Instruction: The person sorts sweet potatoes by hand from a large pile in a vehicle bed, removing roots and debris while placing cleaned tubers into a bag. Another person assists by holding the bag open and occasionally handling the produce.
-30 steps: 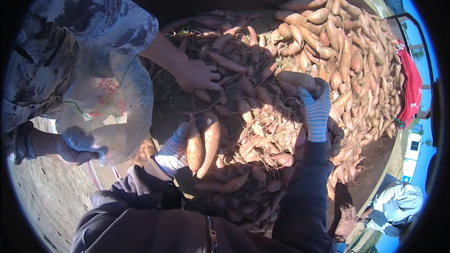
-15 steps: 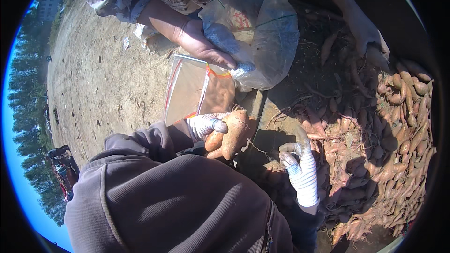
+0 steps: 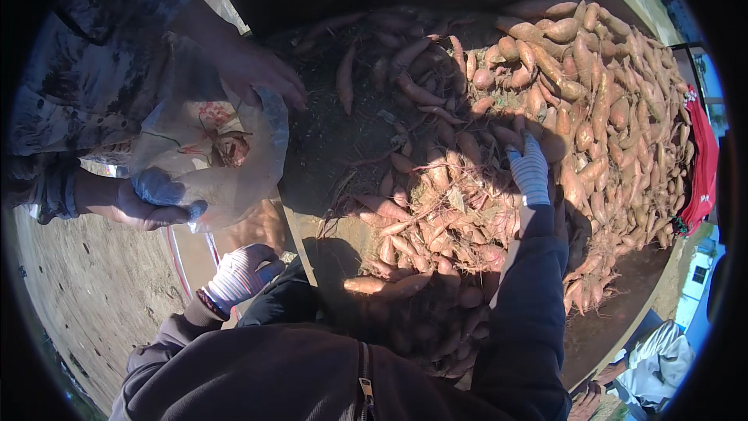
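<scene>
Right hand, in a striped work glove, sits right of centre, palm down on the sweet potato pile, fingers loosely spread over the tubers; can't tell if it's actually gripping one. Left hand, same kind of glove, is at lower left, fingers curled loosely, nothing in it, hovering just below the plastic bag. Hands are well apart, with the trailer edge between them. Pile fills the centre and upper right of the frame, orange-brown tubers with stringy roots, heaped on a dark bed; the near part under the person's dark jacket is in shadow. Bag is at left, translucent, with a few sweet potatoes visible inside. A second person in a patterned sleeve at upper left holds it open: one bare hand on the top rim, the other gripping the lower edge. Bare dirt ground at lower left. Red fabric hangs at the far right edge. Another person's hand and pale clothing show at lower right, clear of the pile.
</scene>
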The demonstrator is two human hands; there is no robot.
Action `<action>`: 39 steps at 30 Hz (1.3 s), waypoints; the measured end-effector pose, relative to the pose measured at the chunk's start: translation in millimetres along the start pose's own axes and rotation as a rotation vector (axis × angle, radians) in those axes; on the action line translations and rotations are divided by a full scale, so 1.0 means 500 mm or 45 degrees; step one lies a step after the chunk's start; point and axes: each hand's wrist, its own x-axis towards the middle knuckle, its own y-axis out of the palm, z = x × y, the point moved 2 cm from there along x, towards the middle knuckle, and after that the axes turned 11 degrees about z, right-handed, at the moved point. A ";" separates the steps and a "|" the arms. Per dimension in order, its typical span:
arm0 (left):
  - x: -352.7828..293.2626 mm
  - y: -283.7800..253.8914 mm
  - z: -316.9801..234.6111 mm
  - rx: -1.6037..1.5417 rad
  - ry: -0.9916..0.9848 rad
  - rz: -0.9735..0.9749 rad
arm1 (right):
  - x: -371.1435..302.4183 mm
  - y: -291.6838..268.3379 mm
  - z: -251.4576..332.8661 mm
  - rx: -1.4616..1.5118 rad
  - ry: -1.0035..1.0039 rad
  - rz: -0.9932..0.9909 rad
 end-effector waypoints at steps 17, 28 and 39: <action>0.631 -0.101 -0.451 1.445 0.594 -0.278 | 0.062 0.078 0.016 -0.200 0.452 -0.029; 0.490 -0.045 -0.407 -0.210 0.742 -0.332 | 0.020 0.058 0.057 0.752 0.148 -0.392; 0.504 0.079 -0.384 -2.134 0.333 0.632 | 0.058 -0.065 -0.119 0.179 0.887 -0.189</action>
